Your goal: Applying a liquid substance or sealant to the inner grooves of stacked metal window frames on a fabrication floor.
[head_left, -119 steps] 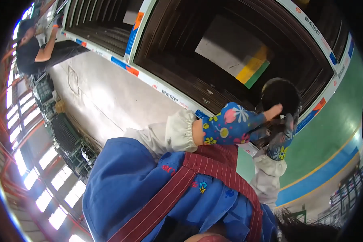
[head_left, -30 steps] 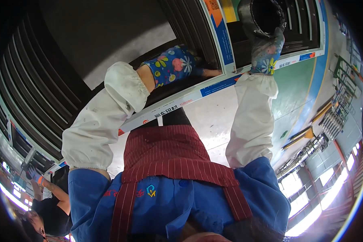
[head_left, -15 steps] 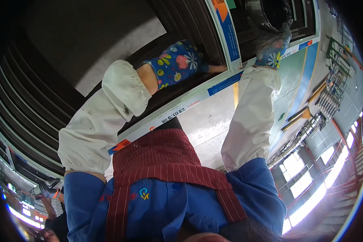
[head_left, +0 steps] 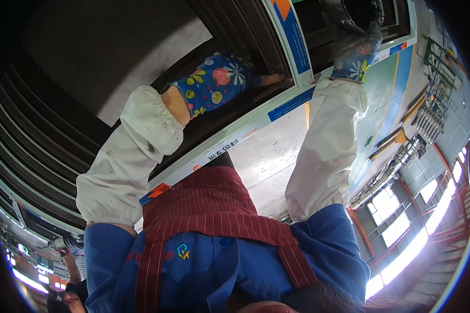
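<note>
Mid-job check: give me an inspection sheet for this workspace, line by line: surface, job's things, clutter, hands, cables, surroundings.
Surface: pale frame rail with blue and orange labels, edging a dark recessed bay with ribbed sides.
Job's things: dark round part at the top edge, only partly in view.
Clutter: nothing seen.
Hands: left hand in a blue flowered glove reaches into the bay; right hand in a grey-palmed flowered glove is at the round part, grip unclear.
Cables: nothing seen.
Surroundings: green floor, racks, bright windows, another person lower left.
</note>
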Motion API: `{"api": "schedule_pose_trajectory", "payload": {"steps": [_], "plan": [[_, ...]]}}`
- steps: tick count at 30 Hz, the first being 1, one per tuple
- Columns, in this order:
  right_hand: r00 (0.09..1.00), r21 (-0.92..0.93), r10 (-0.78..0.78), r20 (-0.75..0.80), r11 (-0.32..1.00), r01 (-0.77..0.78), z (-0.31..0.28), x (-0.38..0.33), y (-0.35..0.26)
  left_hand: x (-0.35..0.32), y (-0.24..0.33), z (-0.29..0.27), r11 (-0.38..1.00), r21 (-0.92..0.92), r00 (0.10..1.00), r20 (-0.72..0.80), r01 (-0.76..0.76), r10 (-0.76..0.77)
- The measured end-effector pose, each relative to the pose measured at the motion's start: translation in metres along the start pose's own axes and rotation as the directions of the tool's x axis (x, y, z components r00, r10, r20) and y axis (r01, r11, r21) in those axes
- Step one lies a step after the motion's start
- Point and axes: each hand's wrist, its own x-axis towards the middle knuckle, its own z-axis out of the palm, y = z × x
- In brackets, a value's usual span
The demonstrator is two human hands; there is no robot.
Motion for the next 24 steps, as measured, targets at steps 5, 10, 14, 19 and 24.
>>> {"api": "schedule_pose_trajectory", "payload": {"steps": [5,10,14,19,24], "plan": [[0.999,-0.008,-0.037,0.005,0.999,0.037,-0.002,0.001,0.002,-0.008,0.001,-0.001,0.995,-0.100,0.997,-0.082,-0.012,0.004],[0.999,0.003,-0.014,-0.031,1.000,0.015,0.006,-0.004,-0.002,-0.010,0.013,-0.009,0.991,-0.048,0.980,-0.159,-0.125,0.115],[1.000,0.031,0.023,-0.009,0.999,-0.023,-0.004,0.003,-0.002,-0.004,0.010,-0.006,0.997,0.024,0.993,-0.099,-0.067,0.069],[1.000,0.057,0.011,0.026,0.998,-0.012,-0.009,0.007,0.001,-0.002,0.001,0.004,0.993,0.082,0.996,0.030,0.080,-0.083],[0.999,0.013,0.010,-0.033,1.000,-0.009,0.002,-0.001,-0.002,-0.029,-0.012,0.015,0.973,-0.081,0.975,0.080,0.215,-0.208]]}}
